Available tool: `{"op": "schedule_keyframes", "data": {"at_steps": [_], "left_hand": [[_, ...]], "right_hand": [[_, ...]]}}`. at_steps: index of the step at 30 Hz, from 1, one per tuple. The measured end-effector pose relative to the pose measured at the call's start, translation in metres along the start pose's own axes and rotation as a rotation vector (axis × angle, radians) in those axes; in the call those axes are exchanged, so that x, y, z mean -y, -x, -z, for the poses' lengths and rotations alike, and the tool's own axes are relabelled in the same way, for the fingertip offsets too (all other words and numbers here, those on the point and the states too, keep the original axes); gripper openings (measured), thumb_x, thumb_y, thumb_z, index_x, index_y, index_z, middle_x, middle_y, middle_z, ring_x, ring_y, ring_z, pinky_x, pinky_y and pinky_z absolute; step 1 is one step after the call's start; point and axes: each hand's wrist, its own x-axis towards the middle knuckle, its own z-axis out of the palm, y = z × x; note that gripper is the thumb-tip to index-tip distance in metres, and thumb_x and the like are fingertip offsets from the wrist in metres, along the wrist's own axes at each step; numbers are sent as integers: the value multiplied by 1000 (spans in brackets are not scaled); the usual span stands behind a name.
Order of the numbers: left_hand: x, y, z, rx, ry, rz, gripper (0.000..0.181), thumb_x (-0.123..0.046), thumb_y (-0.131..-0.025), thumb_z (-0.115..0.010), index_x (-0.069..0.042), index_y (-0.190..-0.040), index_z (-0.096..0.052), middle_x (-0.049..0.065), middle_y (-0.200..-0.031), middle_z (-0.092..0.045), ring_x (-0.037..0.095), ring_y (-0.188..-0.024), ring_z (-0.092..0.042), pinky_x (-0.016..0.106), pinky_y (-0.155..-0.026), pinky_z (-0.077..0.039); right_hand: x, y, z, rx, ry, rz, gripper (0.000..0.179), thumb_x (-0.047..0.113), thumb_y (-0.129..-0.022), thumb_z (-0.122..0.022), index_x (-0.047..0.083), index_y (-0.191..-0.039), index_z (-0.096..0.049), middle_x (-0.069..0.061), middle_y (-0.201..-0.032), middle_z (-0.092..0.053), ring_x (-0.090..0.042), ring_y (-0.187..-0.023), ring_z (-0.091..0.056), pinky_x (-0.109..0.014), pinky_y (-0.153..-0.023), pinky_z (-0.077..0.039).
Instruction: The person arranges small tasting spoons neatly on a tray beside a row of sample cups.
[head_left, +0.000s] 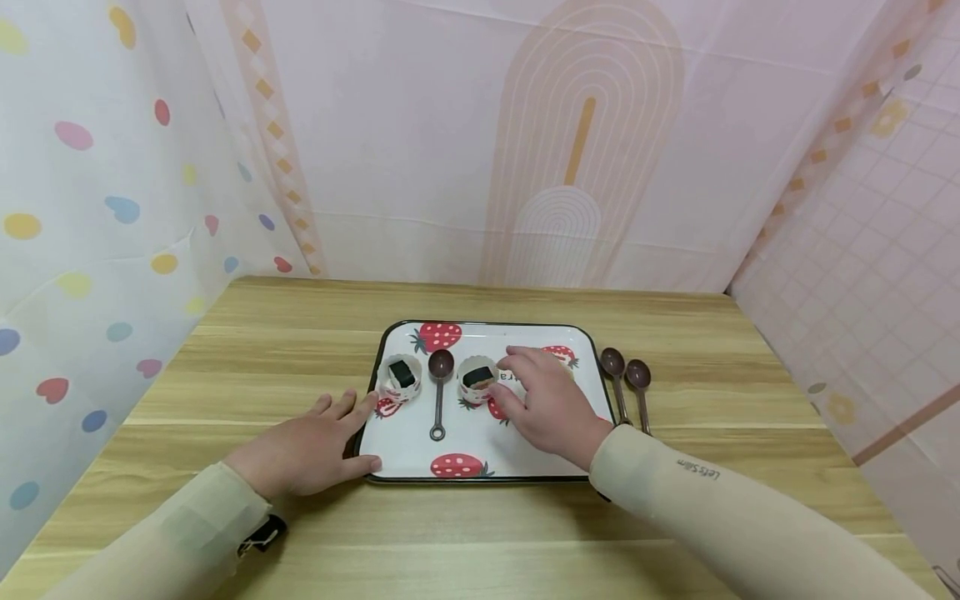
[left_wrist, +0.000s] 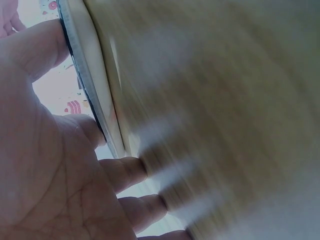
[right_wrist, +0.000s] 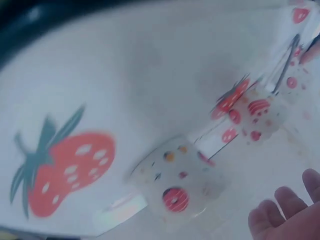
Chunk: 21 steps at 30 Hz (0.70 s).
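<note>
On wood-grain table point(head_left: 480, 533) (curtain point(head_left: 420, 142) behind), tray point(head_left: 480, 433)

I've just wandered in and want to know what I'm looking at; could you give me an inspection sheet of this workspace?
Surface: wood-grain table under a white strawberry-print tray.
Job's things: left cup and middle cup, each holding a dark-banded piece; brown spoon between them; third cup in the right wrist view.
Clutter: two more brown spoons right of the tray.
Hands: left hand touching the tray's left edge; right hand beside the middle cup, contact unclear.
Cables: nothing seen.
Surroundings: dotted cloth left, arch-patterned cloth behind, grid-patterned cloth right.
</note>
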Motion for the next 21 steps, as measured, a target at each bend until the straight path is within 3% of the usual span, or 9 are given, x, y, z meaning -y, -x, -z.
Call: {"op": "schedule_keyframes", "data": {"at_steps": [5,13,21], "left_hand": [[0,-1,0,6,0,9,104,-76,-95,-56,-8,-167,-27,34,-166,-30,67,-147,-30,71,-113,-41],[0,1,-1,-1,1,13,103,-77,-94,-56,-9,-167,-29,33,-167,-30,65,-149,-29,70,-112,-42],[1,2,-1,-19,3,1,101,-75,-95,-56,-9,-167,-29,34,-167,-30,65,-148,-29,70,-111,-43]], "right_hand": [[-8,-1,3,46,70,-27,54,45,-108,-54,6,-144,-62,-17,-163,-48,-40,-155,-39,-58,-128,-30],[-19,-1,3,103,174,-85,67,54,-108,-49,10,-157,-49,-17,-173,-29,-44,-162,-19,-63,-131,-14],[-24,2,7,145,201,-109,72,56,-106,-50,10,-162,-42,-21,-174,-23,-49,-162,-13,-66,-130,-12]]}}
